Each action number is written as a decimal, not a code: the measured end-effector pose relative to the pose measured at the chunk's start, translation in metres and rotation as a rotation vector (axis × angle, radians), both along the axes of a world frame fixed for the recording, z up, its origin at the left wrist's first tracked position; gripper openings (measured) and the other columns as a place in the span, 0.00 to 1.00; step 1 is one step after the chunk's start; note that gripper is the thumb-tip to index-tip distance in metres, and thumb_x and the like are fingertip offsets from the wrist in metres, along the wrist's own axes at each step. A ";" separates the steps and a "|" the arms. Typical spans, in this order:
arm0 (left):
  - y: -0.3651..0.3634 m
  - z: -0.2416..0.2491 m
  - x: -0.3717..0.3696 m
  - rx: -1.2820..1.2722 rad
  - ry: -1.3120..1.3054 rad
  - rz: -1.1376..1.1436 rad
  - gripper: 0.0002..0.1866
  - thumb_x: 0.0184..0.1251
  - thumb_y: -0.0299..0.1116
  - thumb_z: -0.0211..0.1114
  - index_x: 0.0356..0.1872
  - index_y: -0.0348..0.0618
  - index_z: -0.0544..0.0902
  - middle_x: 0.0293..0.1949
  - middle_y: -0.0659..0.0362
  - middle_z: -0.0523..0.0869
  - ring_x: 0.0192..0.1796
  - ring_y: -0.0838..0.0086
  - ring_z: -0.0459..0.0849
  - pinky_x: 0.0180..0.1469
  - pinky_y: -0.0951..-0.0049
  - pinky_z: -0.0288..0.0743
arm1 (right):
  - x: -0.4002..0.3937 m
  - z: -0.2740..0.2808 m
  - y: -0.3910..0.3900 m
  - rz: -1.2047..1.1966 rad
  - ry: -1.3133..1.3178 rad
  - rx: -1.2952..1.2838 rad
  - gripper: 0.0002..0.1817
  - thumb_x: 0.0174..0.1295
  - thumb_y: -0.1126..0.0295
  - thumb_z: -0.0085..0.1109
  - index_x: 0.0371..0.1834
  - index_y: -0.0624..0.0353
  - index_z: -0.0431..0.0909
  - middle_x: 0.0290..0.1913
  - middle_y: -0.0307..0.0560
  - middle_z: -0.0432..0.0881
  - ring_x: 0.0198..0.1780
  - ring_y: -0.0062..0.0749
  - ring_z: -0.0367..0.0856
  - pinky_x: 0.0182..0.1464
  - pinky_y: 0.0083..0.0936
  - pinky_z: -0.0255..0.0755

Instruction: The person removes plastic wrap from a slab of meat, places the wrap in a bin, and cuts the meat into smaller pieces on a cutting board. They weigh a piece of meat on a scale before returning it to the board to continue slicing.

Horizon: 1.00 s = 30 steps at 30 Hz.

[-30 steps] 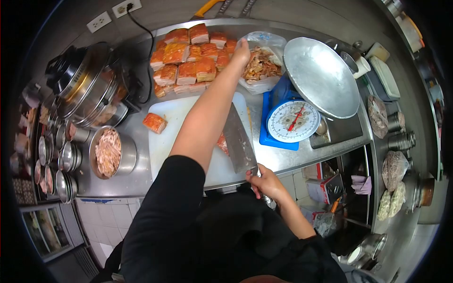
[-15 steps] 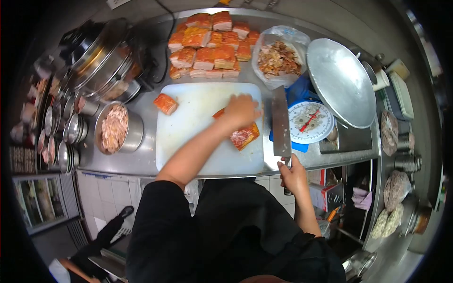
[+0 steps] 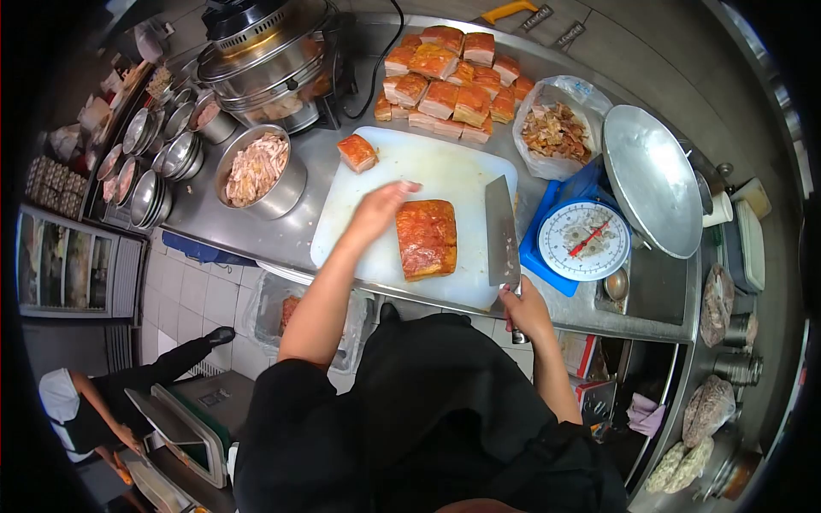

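Note:
A large piece of roasted meat with browned skin [image 3: 427, 240] lies on the white cutting board [image 3: 351, 197]. Just left of it is my left hand [image 3: 380, 212], fingers stretched out and holding nothing. My right hand [image 3: 526, 309] is wrapped round the handle of a cleaver [image 3: 502, 232], whose broad blade points away from me over the board's right edge. A smaller meat piece [image 3: 357, 152] sits at the board's upper left corner. Behind the board, many cut meat blocks [image 3: 438, 98] are stacked.
Right of the board are a bag of meat scraps [image 3: 556, 132], a blue scale [image 3: 585, 241] and its metal pan [image 3: 652, 181]. A pot of sliced meat [image 3: 261, 171] and a large cooker [image 3: 265, 64] stand left. Another person [image 3: 120, 398] is at lower left.
The view has turned and shifted. My left hand has moved off the meat to its left; the meat now lies squared, skin up. The cleaver is still in my right hand, now partly over the board.

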<state>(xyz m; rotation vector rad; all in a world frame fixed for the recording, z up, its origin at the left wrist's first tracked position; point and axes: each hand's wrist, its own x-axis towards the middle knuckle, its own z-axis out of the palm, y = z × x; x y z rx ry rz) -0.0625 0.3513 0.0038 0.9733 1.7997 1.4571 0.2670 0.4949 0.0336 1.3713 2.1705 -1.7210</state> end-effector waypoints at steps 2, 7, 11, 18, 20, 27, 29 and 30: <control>-0.011 -0.017 -0.025 0.056 -0.175 0.025 0.35 0.83 0.63 0.43 0.63 0.41 0.83 0.62 0.53 0.86 0.70 0.66 0.79 0.77 0.58 0.62 | 0.003 -0.001 0.004 0.019 -0.009 0.003 0.11 0.73 0.67 0.57 0.51 0.59 0.71 0.18 0.41 0.74 0.14 0.27 0.74 0.17 0.28 0.68; -0.005 -0.037 -0.028 0.074 -0.596 -0.042 0.43 0.81 0.70 0.33 0.68 0.41 0.78 0.63 0.52 0.85 0.65 0.70 0.81 0.68 0.71 0.69 | 0.001 -0.001 0.000 0.009 -0.016 0.031 0.15 0.73 0.64 0.55 0.56 0.59 0.72 0.19 0.45 0.78 0.14 0.31 0.77 0.19 0.30 0.70; 0.002 -0.042 -0.028 0.064 -0.629 -0.120 0.46 0.80 0.72 0.30 0.67 0.41 0.79 0.63 0.52 0.86 0.56 0.76 0.81 0.57 0.76 0.69 | -0.002 -0.002 -0.007 0.024 -0.058 0.092 0.15 0.73 0.63 0.54 0.56 0.60 0.72 0.20 0.46 0.78 0.14 0.32 0.77 0.20 0.31 0.71; 0.004 -0.044 -0.027 0.092 -0.662 -0.128 0.46 0.80 0.72 0.28 0.67 0.42 0.80 0.63 0.50 0.86 0.61 0.72 0.78 0.62 0.71 0.67 | -0.007 0.005 -0.017 -0.014 -0.105 0.129 0.15 0.74 0.63 0.55 0.56 0.59 0.73 0.18 0.45 0.77 0.14 0.32 0.78 0.21 0.32 0.71; 0.007 -0.044 -0.027 0.095 -0.664 -0.165 0.48 0.78 0.73 0.29 0.69 0.39 0.77 0.66 0.47 0.82 0.75 0.62 0.70 0.77 0.59 0.57 | -0.008 0.002 -0.017 -0.023 -0.108 0.130 0.15 0.74 0.63 0.55 0.57 0.58 0.73 0.18 0.45 0.77 0.14 0.31 0.77 0.21 0.32 0.71; 0.004 -0.050 -0.027 0.153 -0.658 -0.198 0.48 0.78 0.73 0.30 0.69 0.38 0.76 0.67 0.47 0.82 0.75 0.61 0.70 0.78 0.57 0.57 | -0.011 0.005 -0.023 -0.066 -0.099 0.139 0.13 0.73 0.65 0.56 0.55 0.59 0.73 0.19 0.44 0.76 0.13 0.30 0.75 0.19 0.31 0.70; 0.002 -0.049 -0.025 0.165 -0.681 -0.174 0.48 0.78 0.73 0.30 0.68 0.37 0.76 0.67 0.46 0.82 0.75 0.60 0.71 0.77 0.57 0.58 | -0.011 0.004 -0.024 -0.083 -0.086 0.126 0.12 0.72 0.67 0.57 0.53 0.60 0.72 0.19 0.42 0.75 0.13 0.29 0.74 0.18 0.29 0.69; 0.001 -0.048 -0.026 0.165 -0.680 -0.180 0.48 0.78 0.73 0.30 0.68 0.37 0.76 0.67 0.46 0.82 0.75 0.60 0.71 0.77 0.57 0.58 | -0.011 0.003 -0.024 -0.090 -0.083 0.128 0.12 0.72 0.67 0.57 0.53 0.60 0.72 0.19 0.42 0.75 0.13 0.29 0.74 0.18 0.29 0.69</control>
